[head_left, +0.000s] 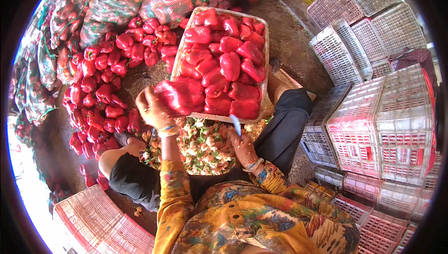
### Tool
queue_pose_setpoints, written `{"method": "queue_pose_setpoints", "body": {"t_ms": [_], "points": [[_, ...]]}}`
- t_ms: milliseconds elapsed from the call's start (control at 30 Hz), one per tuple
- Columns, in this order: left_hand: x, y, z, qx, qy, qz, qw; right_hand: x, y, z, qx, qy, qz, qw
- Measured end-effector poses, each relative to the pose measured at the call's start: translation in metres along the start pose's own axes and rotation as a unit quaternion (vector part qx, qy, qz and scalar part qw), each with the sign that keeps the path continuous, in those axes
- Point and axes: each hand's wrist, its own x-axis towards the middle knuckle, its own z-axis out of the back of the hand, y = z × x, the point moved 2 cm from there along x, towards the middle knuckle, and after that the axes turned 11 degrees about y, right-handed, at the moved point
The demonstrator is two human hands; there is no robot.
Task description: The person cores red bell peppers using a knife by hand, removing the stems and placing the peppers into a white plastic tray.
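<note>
My left hand [156,112] is closed around a large red bell pepper [182,96], at the near left corner of a pale plastic crate [267,44]. Cored-looking red bell peppers [229,66] fill that crate in front of me. In my right hand [243,150] is a small knife [235,124], its blade pointing up and away near the crate's front edge. Between my hands and below the crate lies a heap of pepper cores and green stems [205,146].
Loose whole red peppers [105,81] spread over the floor at left. Behind them stand full mesh sacks [112,9]. Stacked plastic crates [357,123] rise close on my right, with more crates [343,51] at the far right. A pink crate [102,221] is at the lower left.
</note>
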Motion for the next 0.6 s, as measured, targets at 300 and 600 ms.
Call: {"method": "queue_pose_setpoints", "body": {"t_ms": [300,600], "points": [[-0.017,0.047,-0.007,0.516,0.183,-0.080,0.833,0.138,0.096,-0.040,0.392,-0.018,0.024,0.919],[-0.060,0.046,0.045,0.404,0.172,-0.065,0.896,0.224,0.065,-0.102,-0.299,-0.002,0.056,0.953]]}}
